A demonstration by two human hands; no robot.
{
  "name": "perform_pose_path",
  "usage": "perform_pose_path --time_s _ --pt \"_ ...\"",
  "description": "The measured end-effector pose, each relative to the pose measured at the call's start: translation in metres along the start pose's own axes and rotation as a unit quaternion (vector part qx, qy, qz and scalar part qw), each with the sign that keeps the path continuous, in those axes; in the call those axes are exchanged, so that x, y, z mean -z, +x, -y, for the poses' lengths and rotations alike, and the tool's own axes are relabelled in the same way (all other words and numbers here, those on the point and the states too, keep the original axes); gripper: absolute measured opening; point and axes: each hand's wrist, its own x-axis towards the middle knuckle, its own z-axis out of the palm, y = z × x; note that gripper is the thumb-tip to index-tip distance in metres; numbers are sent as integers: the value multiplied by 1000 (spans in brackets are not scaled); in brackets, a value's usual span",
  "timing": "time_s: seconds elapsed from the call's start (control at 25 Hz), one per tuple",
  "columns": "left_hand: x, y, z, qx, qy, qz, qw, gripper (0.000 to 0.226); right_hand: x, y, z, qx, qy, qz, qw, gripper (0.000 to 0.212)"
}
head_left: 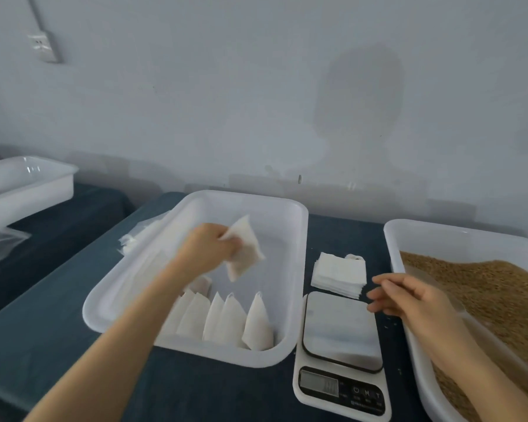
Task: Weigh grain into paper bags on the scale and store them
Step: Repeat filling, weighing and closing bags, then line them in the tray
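Left hand is pinching a filled paper bag by its top, holding it tilted in the air over the middle of the white storage tray. That tray sits mid-worktop, reaching toward the back edge. A row of filled bags already stands leaning along the tray's near wall.

Right hand has nothing in it, fingers loose and slightly bent, hovering just off the far right corner of the scale. The scale is by the front edge, its plate bare, and I can't read the display. The stack of empty bags lies just behind it. Grain is heaped in the big tray at the worktop's right edge.
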Motion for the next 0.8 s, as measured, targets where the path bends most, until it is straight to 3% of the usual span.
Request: perform_pose_path --time_s 0.12,0.24,0.36,0.56,0.64,0.72,0.8 --pt "9 15 41 107 85 28 990 19 0 1 2 2 -29 21 999 18" --pt "3 13 59 186 50 119 974 19 1 1 2 -5 -24 21 999 19" --pt "3 11 62 198 60 130 970 14 1 0 3 -9 -29 22 999 19" --pt "5 9 54 216 171 125 953 16 2 -1 6 -12 -34 26 999 19" --pt "4 6 39 194 286 102 933 14 1 -2 7 -10 -41 28 999 19" --pt "-7 2 11 114 451 39 884 16 0 -1 7 -12 -35 22 999 19" --pt "-36 0 -30 20 473 -16 880 21 0 -1 8 -19 -21 9 1000 19"
